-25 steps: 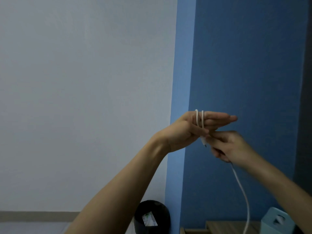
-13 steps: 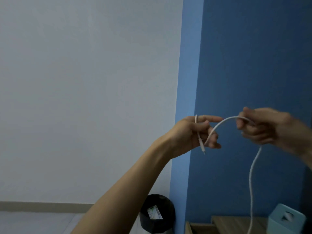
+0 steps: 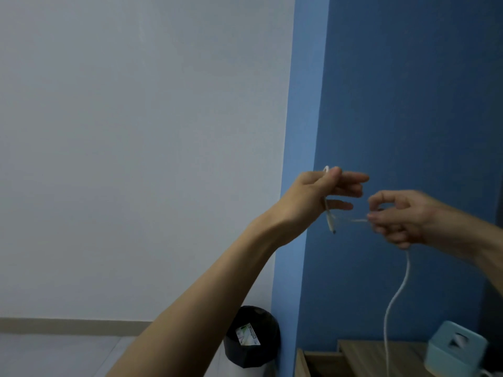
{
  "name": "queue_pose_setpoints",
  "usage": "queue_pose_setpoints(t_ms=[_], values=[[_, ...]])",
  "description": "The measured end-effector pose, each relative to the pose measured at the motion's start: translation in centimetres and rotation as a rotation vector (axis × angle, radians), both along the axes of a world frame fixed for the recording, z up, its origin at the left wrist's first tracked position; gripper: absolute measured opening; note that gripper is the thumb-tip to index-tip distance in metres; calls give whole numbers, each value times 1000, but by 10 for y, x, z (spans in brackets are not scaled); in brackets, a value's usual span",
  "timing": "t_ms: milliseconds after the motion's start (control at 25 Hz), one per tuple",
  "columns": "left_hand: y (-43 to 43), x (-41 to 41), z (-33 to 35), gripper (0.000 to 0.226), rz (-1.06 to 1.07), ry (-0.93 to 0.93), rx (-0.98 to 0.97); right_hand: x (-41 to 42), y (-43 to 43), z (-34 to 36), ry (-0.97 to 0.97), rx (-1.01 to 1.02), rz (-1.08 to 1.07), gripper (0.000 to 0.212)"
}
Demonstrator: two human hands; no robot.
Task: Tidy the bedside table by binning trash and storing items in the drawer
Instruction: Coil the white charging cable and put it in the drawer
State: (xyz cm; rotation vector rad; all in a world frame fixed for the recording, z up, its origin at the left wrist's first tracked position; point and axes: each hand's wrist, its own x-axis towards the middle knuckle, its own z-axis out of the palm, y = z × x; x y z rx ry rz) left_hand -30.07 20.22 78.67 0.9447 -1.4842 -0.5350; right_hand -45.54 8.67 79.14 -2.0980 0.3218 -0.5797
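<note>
A thin white cable (image 3: 392, 303) is held up in the air before the blue wall. My left hand (image 3: 318, 198) has a loop of it round the fingers, thumb pressing it, and the plug end (image 3: 330, 224) dangles below the palm. My right hand (image 3: 402, 216), blurred, pinches the cable just right of the left hand. From there the cable hangs down to the wooden bedside table (image 3: 381, 352) at the bottom right. The drawer (image 3: 313, 363) shows as an open wooden edge left of the table top.
A black bin (image 3: 253, 336) with a piece of printed trash inside stands on the floor by the wall corner, left of the table. A light blue tissue box (image 3: 454, 349) sits on the table's right side.
My right hand swung from beside the left hand out to the right and up, then came back down and nearer. One loop stays on the left fingers; the view shifted slightly.
</note>
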Motion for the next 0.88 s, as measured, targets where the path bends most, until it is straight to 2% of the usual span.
queue_pose_setpoints(t_ms=[80,160,280,360,440,480,560,640,720,880], values=[[5,-4,1,33,-130,19,-59,6,1,-6,53,-2,36,73],[8,-5,0,25,-249,66,-52,12,1,-8,40,-14,71,63],[12,-4,-1,41,-307,82,81,14,-3,-5,-46,-31,58,63],[14,0,-2,35,-373,86,124,12,-6,-1,-90,8,34,67],[15,3,-3,36,-455,126,171,10,-3,0,-85,26,38,53],[15,2,-3,44,-489,143,195,11,0,0,-73,-4,18,45],[16,3,-4,60,-491,132,215,13,4,-1,-86,-73,-46,35],[18,3,-6,44,-450,34,178,17,7,1,-173,-82,-119,16],[20,2,-5,27,-431,-40,165,18,10,6,-283,-104,-123,20],[21,-3,1,38,-381,-64,212,19,18,13,-458,-277,-168,26]])
